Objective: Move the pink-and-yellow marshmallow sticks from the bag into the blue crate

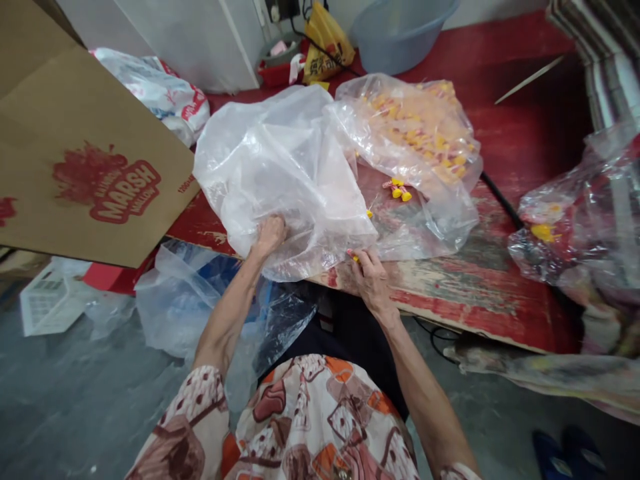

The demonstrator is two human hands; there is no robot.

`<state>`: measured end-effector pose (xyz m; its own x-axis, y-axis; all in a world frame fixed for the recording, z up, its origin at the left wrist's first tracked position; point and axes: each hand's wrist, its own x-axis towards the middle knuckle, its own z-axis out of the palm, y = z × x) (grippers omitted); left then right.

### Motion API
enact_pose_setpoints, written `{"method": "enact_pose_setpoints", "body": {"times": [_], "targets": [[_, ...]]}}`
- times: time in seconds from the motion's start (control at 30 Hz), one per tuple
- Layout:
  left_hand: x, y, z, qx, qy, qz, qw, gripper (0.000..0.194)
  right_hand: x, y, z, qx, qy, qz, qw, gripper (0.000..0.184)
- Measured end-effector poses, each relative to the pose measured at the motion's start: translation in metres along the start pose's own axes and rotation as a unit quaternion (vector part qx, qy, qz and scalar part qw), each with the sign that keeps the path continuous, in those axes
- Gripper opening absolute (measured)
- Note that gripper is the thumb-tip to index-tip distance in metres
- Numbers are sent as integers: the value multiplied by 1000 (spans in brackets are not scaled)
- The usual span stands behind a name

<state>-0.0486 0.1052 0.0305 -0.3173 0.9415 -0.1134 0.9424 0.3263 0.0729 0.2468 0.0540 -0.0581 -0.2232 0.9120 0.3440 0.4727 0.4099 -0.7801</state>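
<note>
My left hand [270, 235] is closed in a fist on the lower edge of a large clear plastic bag [285, 167] that billows up over the worn red table [475, 287]. My right hand [369, 277] rests at the table's near edge, fingers pinched on a small yellow and pink sweet [353, 255] beside the bag's corner. A second clear bag [425, 133] behind it holds several yellow and pink sweets, with a few loose ones [399, 190] lying near its mouth.
A brown "Marsh Mallow" carton flap [95, 160] leans at the left. A blue basin [400, 33] and a yellow packet [325, 43] sit at the back. Another filled plastic bag [575, 227] lies at the right. More plastic bags [180, 307] and a white basket [47, 300] are on the floor.
</note>
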Motion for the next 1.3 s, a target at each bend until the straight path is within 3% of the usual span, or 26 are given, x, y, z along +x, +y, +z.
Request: {"method": "enact_pose_setpoints", "body": {"times": [0.07,0.13,0.23,0.37,0.47,0.57,0.7,0.8,0.9,1.0,1.17,1.3], "targets": [[5,-3,-2,-36,20,11,999,11,-1,-2,-1,5,17,2,1000,30],[2,-5,-4,-123,85,13,989,8,-1,-4,-3,9,44,4,999,31],[-15,-2,-8,-322,129,16,938,12,1,-5,-5,6,43,20,999,31],[-47,16,-6,-539,0,38,842,30,7,-6,-5,96,-2,83,992,31],[-65,34,2,-569,-97,83,813,39,6,-13,-2,227,-4,141,964,42],[-74,49,11,-523,-153,155,824,40,2,-20,-3,286,-20,154,945,44],[-81,68,22,-389,-69,261,881,25,-6,-19,-19,186,-38,83,978,31],[-91,83,30,-265,-34,326,907,19,-12,-7,-38,79,32,61,994,26],[-102,91,34,-147,-64,349,923,19,-17,8,-53,6,123,115,986,26],[-107,96,30,-88,-96,359,924,18,-19,15,-58,-20,144,140,979,26],[-103,126,13,-105,-87,387,912,18,-18,9,-51,-39,66,122,990,24],[-103,164,-1,-70,-79,395,913,21,-19,7,-49,-36,136,150,979,27]]}}
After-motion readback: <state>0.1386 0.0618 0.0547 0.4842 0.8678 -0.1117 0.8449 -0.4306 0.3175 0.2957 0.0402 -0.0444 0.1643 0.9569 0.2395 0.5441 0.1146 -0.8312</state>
